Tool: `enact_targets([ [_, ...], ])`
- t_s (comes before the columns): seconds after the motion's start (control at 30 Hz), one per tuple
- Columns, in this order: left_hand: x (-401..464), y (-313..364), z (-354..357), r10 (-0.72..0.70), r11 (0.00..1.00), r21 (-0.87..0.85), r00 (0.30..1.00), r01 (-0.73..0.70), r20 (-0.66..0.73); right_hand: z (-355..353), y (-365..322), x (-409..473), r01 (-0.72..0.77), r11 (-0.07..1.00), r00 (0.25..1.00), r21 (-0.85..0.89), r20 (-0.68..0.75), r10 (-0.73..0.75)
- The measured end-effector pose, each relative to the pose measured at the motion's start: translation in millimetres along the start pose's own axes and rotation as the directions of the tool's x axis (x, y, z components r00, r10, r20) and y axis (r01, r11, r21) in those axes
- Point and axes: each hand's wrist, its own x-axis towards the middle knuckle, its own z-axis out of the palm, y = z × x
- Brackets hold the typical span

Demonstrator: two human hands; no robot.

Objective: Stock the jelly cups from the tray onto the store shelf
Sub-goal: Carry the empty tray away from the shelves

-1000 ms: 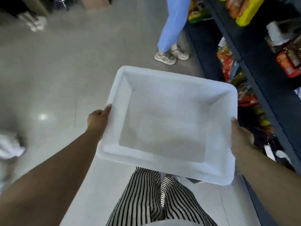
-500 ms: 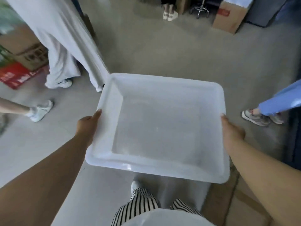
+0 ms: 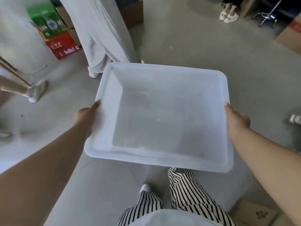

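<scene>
1. Striped trousers (image 3: pixel 187 198) and one shoe (image 3: pixel 145 187), seen from above on grey floor (image 3: pixel 187 46).
2. Left hand (image 3: pixel 84 117) and right hand (image 3: pixel 236 123) each grip a side rim of the white tray (image 3: pixel 104 98), held at waist height; nothing lies in it.
3. Beyond it, a carton (image 3: pixel 55 38) and other people's legs.

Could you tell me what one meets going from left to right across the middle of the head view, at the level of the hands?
Grey sneaker on the floor → left hand gripping the rim → white tray, with no jelly cups in it → right hand gripping the opposite rim → a shoe at the right edge.
</scene>
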Motion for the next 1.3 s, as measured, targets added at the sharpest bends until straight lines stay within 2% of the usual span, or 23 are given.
enact_targets([
  [0.23, 43, 48, 52, -0.061, 0.992, -0.116, 0.991, 0.048, -0.116, 52, -53, 77, -0.009, 1.000, 0.997, -0.004, 0.076, 0.009],
  [0.4, 68, 103, 120, -0.134, 0.970, -0.223, 0.976, 0.094, -0.170, 83, -117, 161, 0.012, 0.999, 0.992, -0.030, 0.127, -0.008],
  [0.53, 83, 155, 171, -0.160, 0.947, -0.301, 0.975, 0.108, -0.153, 99, -178, 224, 0.038, 0.998, 0.987, -0.046, 0.160, -0.031],
  [0.83, 140, 246, 243, -0.185, 0.942, -0.308, 0.972, 0.135, -0.141, 155, -262, 328, 0.037, 0.999, 0.976, 0.006, 0.214, -0.038],
  [0.97, 195, 300, 283, -0.186, 0.928, -0.349, 0.974, 0.130, -0.132, 192, -306, 384, 0.058, 0.998, 0.977, 0.035, 0.203, -0.064],
  [1.13, 277, 380, 357, -0.167, 0.904, -0.409, 0.984, 0.126, -0.066, 245, -391, 467, 0.169, 0.984, 0.973, 0.049, 0.154, -0.174],
  [1.3, 339, 470, 429, -0.191, 0.913, -0.372, 0.981, 0.168, -0.025, 278, -467, 545, 0.154, 0.988, 0.986, 0.020, 0.063, -0.155],
])
